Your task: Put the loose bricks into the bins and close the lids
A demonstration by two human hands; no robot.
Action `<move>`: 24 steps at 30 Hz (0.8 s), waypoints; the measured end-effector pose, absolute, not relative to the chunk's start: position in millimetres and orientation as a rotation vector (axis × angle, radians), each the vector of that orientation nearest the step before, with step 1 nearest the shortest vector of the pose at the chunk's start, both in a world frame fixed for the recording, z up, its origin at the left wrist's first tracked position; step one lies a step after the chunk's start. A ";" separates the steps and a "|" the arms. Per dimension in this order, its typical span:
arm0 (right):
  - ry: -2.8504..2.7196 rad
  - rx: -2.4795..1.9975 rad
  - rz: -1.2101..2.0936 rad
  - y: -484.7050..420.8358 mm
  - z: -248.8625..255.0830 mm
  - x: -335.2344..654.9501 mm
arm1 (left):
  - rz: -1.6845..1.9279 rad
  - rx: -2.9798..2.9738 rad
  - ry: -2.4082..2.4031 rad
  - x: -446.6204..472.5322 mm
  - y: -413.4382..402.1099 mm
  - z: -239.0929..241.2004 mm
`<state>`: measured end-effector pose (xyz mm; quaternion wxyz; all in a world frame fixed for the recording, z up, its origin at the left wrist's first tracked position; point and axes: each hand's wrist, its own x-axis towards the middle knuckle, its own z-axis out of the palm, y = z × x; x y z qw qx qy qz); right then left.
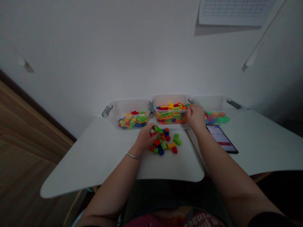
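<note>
My left hand (pixel 145 136) is over a loose pile of building blocks (pixel 163 146) on the white table. Its thumb and fingers close around a light green building block (pixel 158 129). The pile mixes red, orange, yellow, green and blue pieces. Farther right, my right hand (pixel 196 117) is at the right end of the middle clear bin (pixel 170 98), which is full of coloured plastic pieces. Its fingers are curled together at the rim, and whatever they hold is hidden.
A left clear bin (pixel 132 102) holds small coloured pieces. The right clear bin (pixel 210 101) contains round coloured pieces. A phone (pixel 222 139) lies on the white table (pixel 255 148), right of my right forearm. The wall (pixel 118 56) rises behind the bins.
</note>
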<state>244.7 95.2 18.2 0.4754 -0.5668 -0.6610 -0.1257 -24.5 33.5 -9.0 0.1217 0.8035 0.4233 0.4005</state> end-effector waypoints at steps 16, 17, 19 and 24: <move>-1.598 -1.189 -0.185 24.8 -17.5 205.6 | 1.187 2.347 1.215 -17.0 35.1 -6.8; -1.669 -1.162 -0.140 18.9 -22.5 201.7 | 1.190 2.346 1.207 -15.7 34.8 -6.6; -1.801 -1.120 -0.037 11.9 -29.8 197.3 | 1.188 2.340 1.201 -13.8 33.9 -5.6; -1.899 -1.153 0.178 11.3 -32.6 197.4 | 1.145 2.324 1.171 -12.5 31.7 -1.4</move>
